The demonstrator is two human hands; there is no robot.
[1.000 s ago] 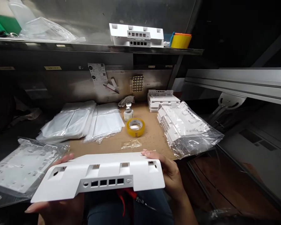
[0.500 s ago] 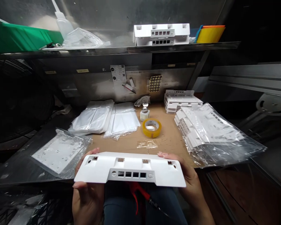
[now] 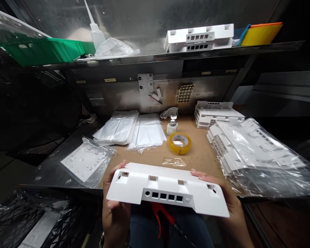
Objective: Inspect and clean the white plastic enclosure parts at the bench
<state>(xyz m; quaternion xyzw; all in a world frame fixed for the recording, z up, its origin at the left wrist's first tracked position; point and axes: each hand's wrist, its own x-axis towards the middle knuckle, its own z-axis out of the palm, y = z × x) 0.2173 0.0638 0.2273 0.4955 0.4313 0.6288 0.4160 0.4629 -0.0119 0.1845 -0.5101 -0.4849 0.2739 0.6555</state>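
Head view: a white plastic housing (image 3: 167,189) is being held over the person's lap at the near edge of the desk (image 3: 201,155), and compared with half a second ago it is sitting further right in the frame and tilting down toward its right end. The left hand (image 3: 116,213) is cupping the housing's left end from below, fingers curled onto the top edge; the right hand (image 3: 229,210) is gripping the right end, fingertips pressing over the rim. The housing is a long, smooth, matte shell with four square ports in a row on its front face and notches along the top. Beyond it, a yellow tape roll (image 3: 180,143) is lying flat on the brown cardboard-like surface, well apart from both hands. To the right, bagged white panels (image 3: 250,151) are stacking up in crinkled clear plastic. A bagged flat plate (image 3: 86,162) is resting at left.
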